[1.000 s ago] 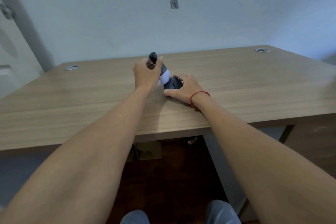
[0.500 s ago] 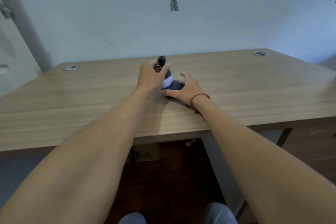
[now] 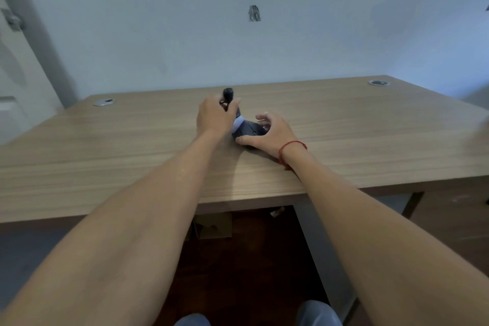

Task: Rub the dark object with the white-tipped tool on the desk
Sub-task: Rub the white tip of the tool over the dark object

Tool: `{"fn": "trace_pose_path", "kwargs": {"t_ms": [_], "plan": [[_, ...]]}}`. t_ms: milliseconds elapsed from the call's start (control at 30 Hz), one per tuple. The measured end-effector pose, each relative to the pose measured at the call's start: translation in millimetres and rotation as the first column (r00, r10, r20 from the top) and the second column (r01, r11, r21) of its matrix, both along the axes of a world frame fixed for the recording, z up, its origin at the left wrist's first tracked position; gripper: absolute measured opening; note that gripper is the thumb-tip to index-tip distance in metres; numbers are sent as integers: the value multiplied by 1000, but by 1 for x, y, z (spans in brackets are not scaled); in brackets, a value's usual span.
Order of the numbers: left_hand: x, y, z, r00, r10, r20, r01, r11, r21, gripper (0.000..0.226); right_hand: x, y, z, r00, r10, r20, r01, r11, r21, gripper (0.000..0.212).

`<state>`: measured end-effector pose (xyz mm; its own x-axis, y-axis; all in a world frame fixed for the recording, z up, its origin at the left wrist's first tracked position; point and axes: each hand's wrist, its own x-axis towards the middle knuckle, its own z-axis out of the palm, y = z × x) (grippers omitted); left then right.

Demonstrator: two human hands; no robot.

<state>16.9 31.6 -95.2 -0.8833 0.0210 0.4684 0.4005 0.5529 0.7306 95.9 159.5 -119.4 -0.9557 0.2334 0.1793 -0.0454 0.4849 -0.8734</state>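
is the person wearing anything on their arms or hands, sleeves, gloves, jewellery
Both forearms are bare: no sleeves or gloves in view. The right hand has a thin red string bracelet round its wrist. The left hand and its wrist show nothing worn. No rings can be made out.

A plain office or study room, sparsely fitted; a wood-grain desk stands against a bare pale wall; round metal cable grommets sit near its far left corner and far right corner; part of a white door shows past the left edge; dark wooden floor lies beneath.
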Motion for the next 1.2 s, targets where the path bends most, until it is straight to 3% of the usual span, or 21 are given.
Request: {"fn": "trace_pose_path", "kwargs": {"t_ms": [100, 233, 300, 367, 433, 500, 667, 800, 1067, 1133, 1200], "plan": [[-3, -4, 7, 998, 43, -41, -44, 998, -42, 35, 0, 0, 3, 1000, -5, -12, 5, 1000, 4, 83], [6, 7, 26, 987, -127, -100, 136, 987, 85, 40, 0, 1, 4, 1000, 1, -22, -2, 1000, -25, 83], [3, 10, 20, 989, -140, -47, 139, 990, -34, 26, 1, 0, 2, 1000, 16, -15, -16, 1000, -26, 82], [1, 9, 16, 1000, 3, -13, -6, 968, -250, 28, 1, -2, 0, 1000, 28, 7, -28, 999, -18, 78], [2, 11, 22, 992, 104, -71, -125, 900, -418, 32, 0, -2, 1, 1000, 25, 1, -25, 1000, -16, 72], [5, 15, 30, 988, 119, -100, -152, 876, -458, 33, -2, -1, 2, 1000, 24, -15, -24, 1000, 17, 67], [1, 8, 19, 1000, -16, 18, 18, 988, -155, 24, -4, 0, -1, 999, -25, -25, 26, 999, 44, 61], [-4, -16, 3, 992, 116, 45, -98, 950, -297, 29, -6, 1, -2, 1000, -11, -13, 12, 996, 87, 54], [-4, -9, 5, 997, 80, 8, -80, 996, -39, 31, -4, 4, 5, 964, -266, 21, 261, 957, 124, 43], [-5, -8, 2, 999, 25, 25, -24, 999, -23, 33, 1, 1, 7, 972, -231, 48, 220, 959, 178, 52], [-3, -9, -1, 999, -23, 45, 23, 1000, -4, 41, 5, -3, 8, 983, -164, 86, 136, 954, 267, 75]]}}
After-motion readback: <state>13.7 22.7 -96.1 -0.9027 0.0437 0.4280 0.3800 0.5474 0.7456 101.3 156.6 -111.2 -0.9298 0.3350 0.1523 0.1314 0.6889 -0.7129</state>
